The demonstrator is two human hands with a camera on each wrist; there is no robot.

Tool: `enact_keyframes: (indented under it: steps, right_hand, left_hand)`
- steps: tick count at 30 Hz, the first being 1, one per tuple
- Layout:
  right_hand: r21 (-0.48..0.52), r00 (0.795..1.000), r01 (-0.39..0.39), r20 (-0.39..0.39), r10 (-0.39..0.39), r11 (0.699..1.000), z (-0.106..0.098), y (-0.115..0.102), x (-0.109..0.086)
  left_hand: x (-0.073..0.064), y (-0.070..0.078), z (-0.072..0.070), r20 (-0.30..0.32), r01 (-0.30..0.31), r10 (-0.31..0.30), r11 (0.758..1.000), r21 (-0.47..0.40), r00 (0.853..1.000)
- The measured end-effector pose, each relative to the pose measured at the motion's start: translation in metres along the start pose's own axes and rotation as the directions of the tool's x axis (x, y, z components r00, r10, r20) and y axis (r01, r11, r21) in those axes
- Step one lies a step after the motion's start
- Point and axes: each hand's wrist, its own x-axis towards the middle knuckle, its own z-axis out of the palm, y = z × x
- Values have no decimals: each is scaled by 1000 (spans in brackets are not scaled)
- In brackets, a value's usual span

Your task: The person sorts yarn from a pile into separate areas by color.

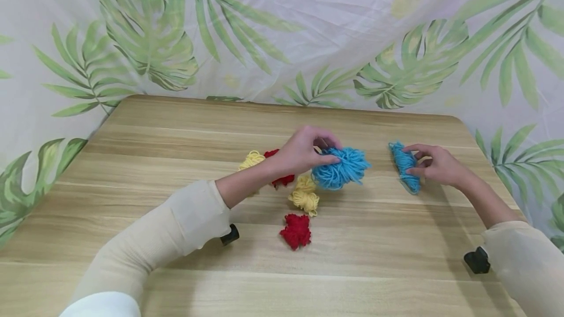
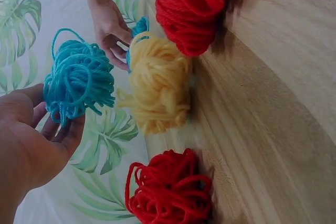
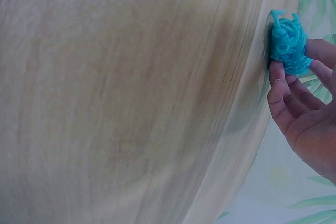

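Note:
My left hand (image 1: 304, 153) pinches a fluffy blue yarn bundle (image 1: 341, 169) between thumb and fingers. In the left wrist view that blue bundle (image 2: 79, 77) hangs above the table, loose loops sticking out. Farther right, my right hand (image 1: 440, 165) holds a slimmer blue yarn skein (image 1: 404, 166) by its side, thumb and fingers bent around it. The right wrist view shows this skein (image 3: 290, 44) close at the table surface, in the fingertips. Just below the left hand's bundle lies a yellow yarn bundle (image 1: 305, 194).
Nearer the front lies a red yarn bundle (image 1: 296, 231). Behind my left forearm, another yellow bundle (image 1: 252, 159) and another red bundle (image 1: 284, 179) are partly covered. All rest on a wooden table (image 1: 132, 170), with a leaf-print cloth (image 1: 343, 23) behind its far edge.

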Motion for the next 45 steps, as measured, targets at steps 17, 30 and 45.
enact_keyframes:
  steps: [17, 30, 45]
  right_hand:
    - [27, 1000, -3, 24, 3, 1000, -1, -1, 0]
    - [22, 999, -8, 32, 7, 1000, -1, -2, 2]
    - [47, 999, -27, 39, 25, 999, 1, -2, -1]
  left_hand:
    - [18, -2, 6, -25, 10, -11, 999, -43, 1000]
    - [39, -11, 14, -13, 54, -53, 998, 37, 998]
    - [57, -6, 30, 31, 14, -17, 994, 107, 999]
